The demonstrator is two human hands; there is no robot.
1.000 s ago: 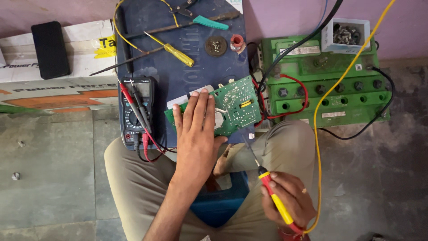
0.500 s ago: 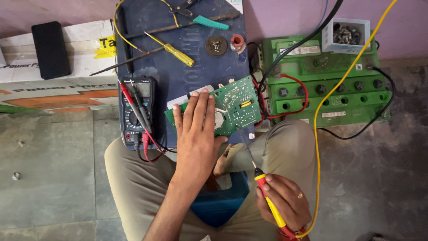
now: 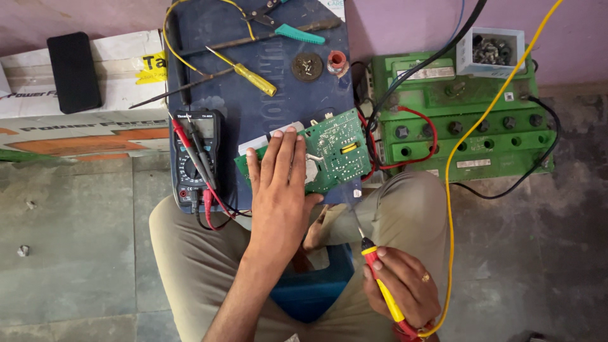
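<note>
My left hand [image 3: 282,190] lies flat, fingers together, on the left half of a green circuit board [image 3: 335,149] that rests on a dark blue battery top [image 3: 266,107]. My right hand [image 3: 405,288] grips a soldering iron [image 3: 380,285] with a yellow and red handle. Its thin metal tip points up toward the board's lower right edge and stays a little short of it. A yellow cord [image 3: 453,171] runs from the handle up and away to the right.
A multimeter [image 3: 196,155] with red and black probes sits left of the board. A yellow screwdriver [image 3: 250,76], teal pliers [image 3: 294,28] and small caps lie on the battery top. A green battery [image 3: 462,114] with cables stands at right, a cardboard box [image 3: 82,107] at left.
My right hand has drawn the soldering iron down and slightly right, so the tip is farther from the board. My left hand stays on the board.
</note>
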